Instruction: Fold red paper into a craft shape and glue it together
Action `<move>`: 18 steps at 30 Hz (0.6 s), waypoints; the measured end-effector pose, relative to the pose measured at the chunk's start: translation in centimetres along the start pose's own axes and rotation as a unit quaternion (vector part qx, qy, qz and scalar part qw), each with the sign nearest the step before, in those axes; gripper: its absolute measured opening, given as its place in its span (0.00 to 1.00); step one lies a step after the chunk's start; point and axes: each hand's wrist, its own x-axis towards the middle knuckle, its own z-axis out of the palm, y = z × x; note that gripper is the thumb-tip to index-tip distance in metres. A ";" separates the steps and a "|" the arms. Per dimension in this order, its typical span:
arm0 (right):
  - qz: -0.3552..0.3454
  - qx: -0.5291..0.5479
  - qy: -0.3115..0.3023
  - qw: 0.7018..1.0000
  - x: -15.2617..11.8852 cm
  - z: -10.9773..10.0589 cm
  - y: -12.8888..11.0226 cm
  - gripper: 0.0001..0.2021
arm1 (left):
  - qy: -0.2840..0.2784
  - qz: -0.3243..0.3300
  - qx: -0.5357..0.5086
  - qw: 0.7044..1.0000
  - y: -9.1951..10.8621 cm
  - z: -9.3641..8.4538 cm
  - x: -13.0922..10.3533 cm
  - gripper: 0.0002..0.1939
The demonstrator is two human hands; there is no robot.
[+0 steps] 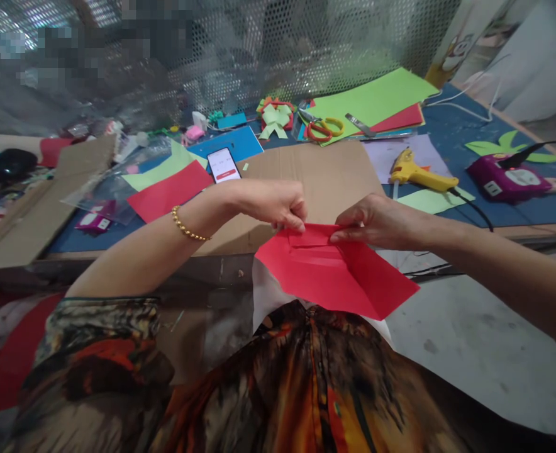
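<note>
A red paper [325,270] hangs between my hands in front of the table edge, with a narrow folded strip along its top. My left hand [282,204] pinches the top edge at the left end of that strip. At the right end, my right hand [365,220] grips the same edge between thumb and fingers. The lower part of the sheet spreads over my lap, creased toward its right side. Behind the hands lies a sheet of brown cardboard [320,170].
On the blue table are a phone [223,166], another red sheet [169,192], scissors [325,129], green sheets [382,94], a yellow glue gun [419,175] with its cord, and a purple device [509,177]. A paper flower [276,118] sits near the mesh behind.
</note>
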 end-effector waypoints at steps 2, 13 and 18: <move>-0.004 0.002 -0.004 1.000 -0.1 0.1 0.1 0.20 | -0.002 0.019 0.032 0.999 0.4 0.1 0.0 0.16; -0.057 -0.022 0.014 0.998 -0.2 0.4 0.6 0.21 | -0.002 0.006 0.085 0.996 1.0 0.7 0.8 0.13; -0.064 -0.020 0.044 0.997 -0.1 0.5 -0.2 0.20 | 0.004 -0.018 0.052 0.999 2.2 2.0 2.3 0.19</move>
